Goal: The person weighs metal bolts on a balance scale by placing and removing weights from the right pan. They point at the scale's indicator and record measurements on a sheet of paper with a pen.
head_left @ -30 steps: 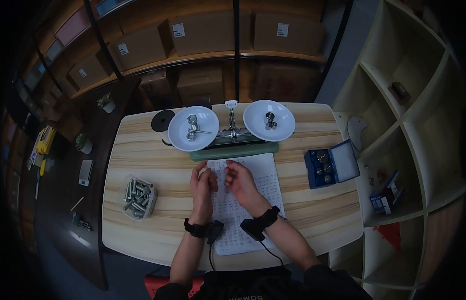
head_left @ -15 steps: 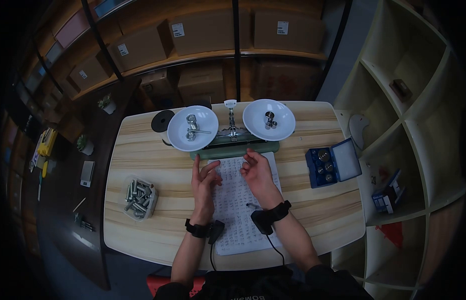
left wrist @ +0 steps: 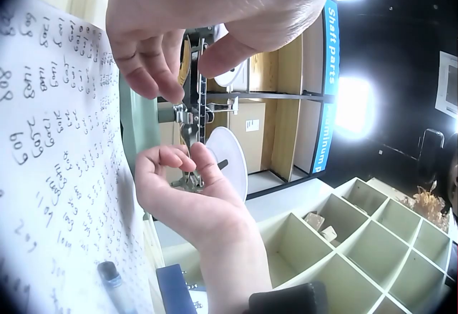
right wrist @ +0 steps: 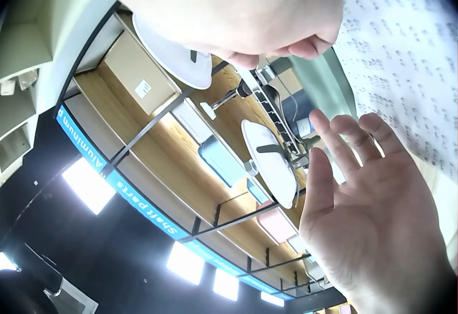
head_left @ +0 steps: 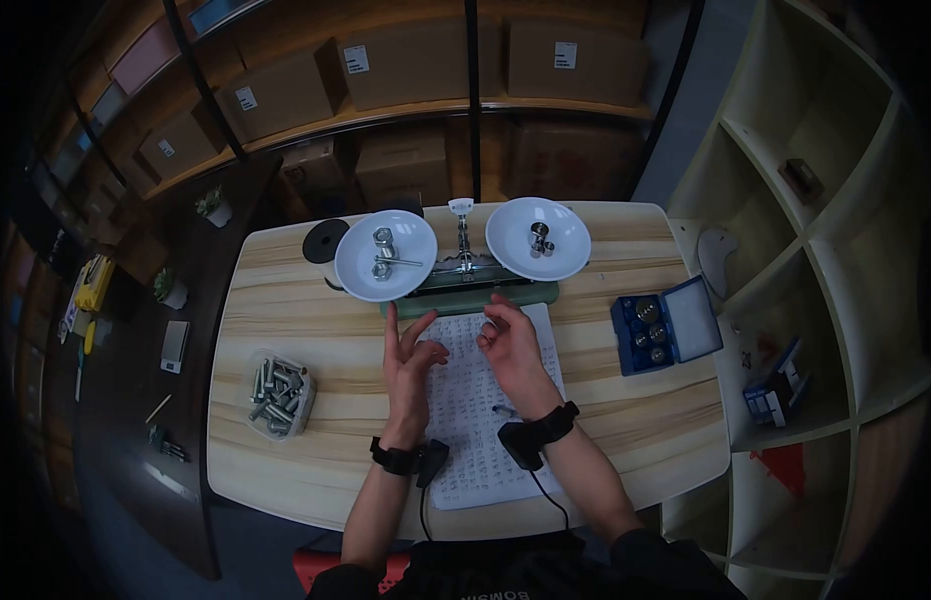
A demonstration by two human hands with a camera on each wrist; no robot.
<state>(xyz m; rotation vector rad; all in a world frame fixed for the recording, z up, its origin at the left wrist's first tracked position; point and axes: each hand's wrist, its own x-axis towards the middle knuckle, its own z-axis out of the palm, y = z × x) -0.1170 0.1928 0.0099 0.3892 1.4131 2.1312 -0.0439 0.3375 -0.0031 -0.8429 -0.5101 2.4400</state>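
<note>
Both hands hover over a sheet of handwritten numbers [head_left: 466, 450] and hold nothing. My left hand [head_left: 408, 375] has its index finger extended toward the balance scale's green base [head_left: 476, 300], with the other fingers bent loosely. To its right, my right hand [head_left: 516, 355] has relaxed, slightly curled fingers, palm facing the left hand. On the scale's left pan [head_left: 356, 255] sit bolts [head_left: 385, 243]; the right pan [head_left: 566, 235] carries several shiny metal weights [head_left: 540, 235]. A pen [left wrist: 111, 277] lies on the paper, partly covered by the right wrist in the head view.
A clear plastic tub [head_left: 304, 412] full of bolts stands at the left. On the right, a blue weight case [head_left: 624, 350] lies with its lid up. Behind the left pan is a black round-topped object [head_left: 326, 241]. Shelving [head_left: 786, 240] borders the table's right side.
The hands have moved apart and slightly forward, the right one shifting rightward. The left fingers have spread, its index straightening. The pen has come into view beside the right wrist.
</note>
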